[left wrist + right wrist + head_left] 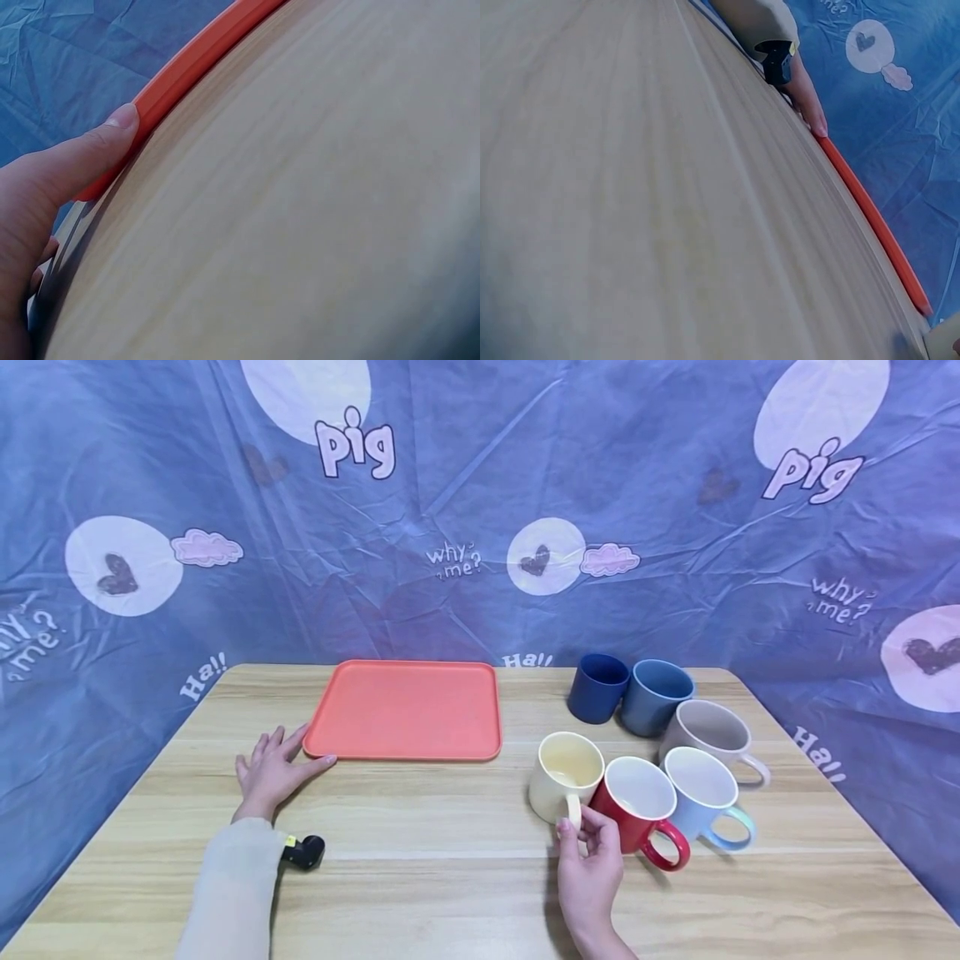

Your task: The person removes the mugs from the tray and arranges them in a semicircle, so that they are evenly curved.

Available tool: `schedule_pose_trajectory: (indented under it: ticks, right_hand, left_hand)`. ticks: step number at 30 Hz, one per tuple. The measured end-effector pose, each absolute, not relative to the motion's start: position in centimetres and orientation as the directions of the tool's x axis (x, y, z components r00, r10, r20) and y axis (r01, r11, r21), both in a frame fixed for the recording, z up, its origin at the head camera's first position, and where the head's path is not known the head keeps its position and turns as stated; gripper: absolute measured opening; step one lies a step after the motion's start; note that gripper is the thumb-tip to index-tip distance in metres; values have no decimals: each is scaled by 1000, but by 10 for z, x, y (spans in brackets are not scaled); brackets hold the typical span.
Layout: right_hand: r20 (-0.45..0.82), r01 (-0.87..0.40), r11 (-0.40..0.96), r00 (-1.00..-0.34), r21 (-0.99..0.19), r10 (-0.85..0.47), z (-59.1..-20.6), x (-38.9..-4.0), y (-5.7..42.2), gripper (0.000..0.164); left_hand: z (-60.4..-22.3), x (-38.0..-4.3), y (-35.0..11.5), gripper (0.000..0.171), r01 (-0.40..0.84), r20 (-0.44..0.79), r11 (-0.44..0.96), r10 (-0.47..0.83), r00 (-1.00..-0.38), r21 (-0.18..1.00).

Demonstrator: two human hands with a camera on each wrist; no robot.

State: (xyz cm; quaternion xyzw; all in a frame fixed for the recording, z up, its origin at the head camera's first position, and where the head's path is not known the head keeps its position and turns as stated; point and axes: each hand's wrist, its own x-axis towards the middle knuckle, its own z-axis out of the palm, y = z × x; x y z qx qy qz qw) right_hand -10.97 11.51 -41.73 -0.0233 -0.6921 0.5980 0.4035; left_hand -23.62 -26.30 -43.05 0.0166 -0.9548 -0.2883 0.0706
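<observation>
My left hand [273, 777] is at the near left corner of a coral-red tray [405, 714], fingers spread. In the left wrist view its thumb [97, 154] touches the outer side of the tray's rim [184, 75]. My right hand [590, 872] pinches the handle of a cream mug [547, 789], which stands upright and faces its handle toward me. Right beside that mug is a red mug [617, 827]. The right wrist view catches only a sliver of the cream mug [941, 341] at its lower corner.
Beyond the red mug stands a pale blue mug [687, 818] with a white inside. A grey-beige mug [705, 727], a slate-blue mug [647, 714] and a navy mug [591, 703] stand farther back. The wooden table [420, 877] ends at a blue printed cloth [450, 468].
</observation>
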Motion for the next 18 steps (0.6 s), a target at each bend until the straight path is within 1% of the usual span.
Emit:
schedule_pose_trajectory:
  ticks: [4, 8, 13, 18]
  right_hand:
    - [494, -388, 307, -709, -869, 503, -415, -107, 116, 25]
    - [439, -289, 360, -772, -887, 460, -409, -99, 119, 32]
    - [363, -208, 416, -867, -885, 341, -402, -88, 128, 44]
    - [365, -200, 554, -908, -808, 205, -402, -76, 136, 54]
  left_hand:
    - [-430, -236, -265, 89, 8, 127, 835, -74, -989, 550]
    - [-428, -234, -264, 88, 11, 123, 833, -69, -990, 553]
    - [-428, -234, -266, 88, 11, 106, 826, -60, -993, 564]
    - [-427, -235, -271, 87, -9, 68, 807, -61, -996, 591]
